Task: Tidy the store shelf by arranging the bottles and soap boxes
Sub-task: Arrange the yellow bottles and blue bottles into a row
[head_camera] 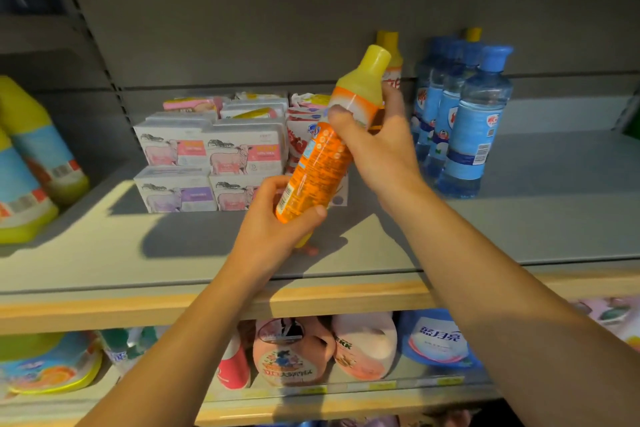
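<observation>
I have the orange bottle with the yellow cap up in the air over the shelf, tilted, cap leaning to the right and away from me. My left hand wraps its grip round the bottle's base; my right hand curls its grip round the shoulder just below the cap. So this bottle is not yet placed.

Behind it the soap boxes sit stacked in tidy rows against the back, and they look mostly sorted to me. To the right, the blue bottles stand upright in a close line, with another yellow-capped bottle just behind my raised one. I judge its spot is beside that one, between boxes and blue bottles.

The yellow-green jugs at far left lean, so they may need straightening too. I would put the job somewhere around the middle.
</observation>
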Motion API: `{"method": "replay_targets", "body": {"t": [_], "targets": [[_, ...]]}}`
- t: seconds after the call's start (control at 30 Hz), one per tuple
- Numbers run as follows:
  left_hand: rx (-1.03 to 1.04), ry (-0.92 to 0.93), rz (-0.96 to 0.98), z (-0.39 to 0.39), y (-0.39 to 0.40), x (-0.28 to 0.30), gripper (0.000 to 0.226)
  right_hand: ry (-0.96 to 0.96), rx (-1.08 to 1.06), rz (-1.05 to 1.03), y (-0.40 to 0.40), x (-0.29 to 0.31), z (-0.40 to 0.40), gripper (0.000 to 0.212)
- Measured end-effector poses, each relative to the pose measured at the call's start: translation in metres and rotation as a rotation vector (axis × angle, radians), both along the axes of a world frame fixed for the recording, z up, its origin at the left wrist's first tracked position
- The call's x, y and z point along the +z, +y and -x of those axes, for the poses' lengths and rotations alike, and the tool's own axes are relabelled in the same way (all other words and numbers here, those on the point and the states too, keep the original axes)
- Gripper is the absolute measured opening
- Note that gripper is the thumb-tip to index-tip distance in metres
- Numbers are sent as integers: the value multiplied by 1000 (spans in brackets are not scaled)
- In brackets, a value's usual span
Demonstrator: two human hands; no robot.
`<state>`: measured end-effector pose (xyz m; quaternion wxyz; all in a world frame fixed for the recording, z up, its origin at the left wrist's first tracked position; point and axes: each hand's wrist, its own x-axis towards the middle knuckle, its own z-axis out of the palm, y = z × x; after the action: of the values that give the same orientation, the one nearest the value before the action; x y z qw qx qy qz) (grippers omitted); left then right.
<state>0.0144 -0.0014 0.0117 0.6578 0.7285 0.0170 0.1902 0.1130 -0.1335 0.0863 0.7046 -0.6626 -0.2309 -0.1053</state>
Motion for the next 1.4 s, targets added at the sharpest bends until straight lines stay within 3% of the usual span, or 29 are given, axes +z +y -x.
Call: {"method": "replay_targets", "body": {"t": [0.1, 0.2, 0.33, 0.53, 0.63, 0.77, 0.93, 1.0, 1.2, 1.4], "targets": [[-164, 33, 168, 3, -1, 3, 43, 113, 173, -123, 5, -7, -2, 51], [-368, 120, 377, 1, -3, 11, 44, 201, 367, -322, 3, -6, -12, 54], [-405, 166, 527, -22, -14, 23, 51, 178, 401, -287, -1, 12, -34, 49], [-524, 258, 577, -59, -26, 39, 45, 225, 482, -312, -19, 16, -70, 57], [-490, 259, 467, -73, -27, 46, 44, 180, 408, -336, -26, 18, -81, 61], [-120, 6, -22, -81, -32, 34, 52, 13, 154, -283, -19, 10, -85, 59], [140, -110, -333, -78, -32, 25, 60, -74, -9, -320, -12, 11, -83, 70], [130, -127, -276, -76, -32, 23, 60, -63, -9, -283, -15, 9, -86, 76], [-280, 25, 226, -71, -28, 24, 64, 94, 210, -270, -27, -16, -100, 71], [-547, 230, 317, -67, -35, 25, 54, 271, 154, -125, -18, -31, -101, 64]]}}
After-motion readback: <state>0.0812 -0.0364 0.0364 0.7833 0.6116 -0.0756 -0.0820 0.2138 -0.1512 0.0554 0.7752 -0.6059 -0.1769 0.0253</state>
